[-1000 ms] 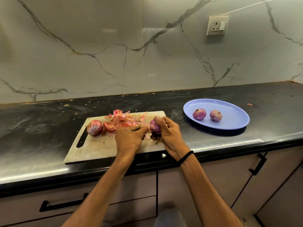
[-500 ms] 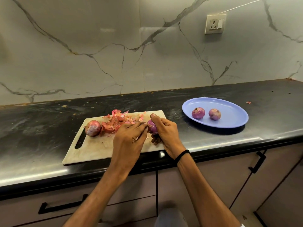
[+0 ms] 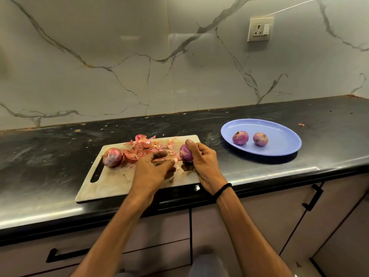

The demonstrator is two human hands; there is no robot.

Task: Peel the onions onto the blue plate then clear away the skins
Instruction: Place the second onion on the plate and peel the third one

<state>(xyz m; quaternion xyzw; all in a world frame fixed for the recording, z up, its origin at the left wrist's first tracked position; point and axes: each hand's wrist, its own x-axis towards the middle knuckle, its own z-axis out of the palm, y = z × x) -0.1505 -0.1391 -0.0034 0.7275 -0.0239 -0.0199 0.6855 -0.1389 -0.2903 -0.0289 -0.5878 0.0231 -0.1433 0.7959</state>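
Note:
My right hand [image 3: 201,158] grips a purple, mostly peeled onion [image 3: 185,153] over the right end of the pale cutting board [image 3: 111,182]. My left hand [image 3: 151,172] pinches a thin strip of pink skin [image 3: 165,159] that stretches toward that onion. An unpeeled red onion [image 3: 112,157] lies at the board's left end, next to a heap of loose skins [image 3: 146,146]. Two peeled onions [image 3: 240,137] [image 3: 260,139] sit on the blue plate [image 3: 283,142] to the right.
The board lies on a black stone counter [image 3: 329,124] in front of a marble-patterned wall with a socket [image 3: 259,30]. A stray skin bit [image 3: 301,124] lies right of the plate. Cabinet doors with black handles [image 3: 312,197] run below the counter edge.
My left hand has drawn back to the left from the onion, pulling a strip of skin with it. My right hand has kept its hold on the onion.

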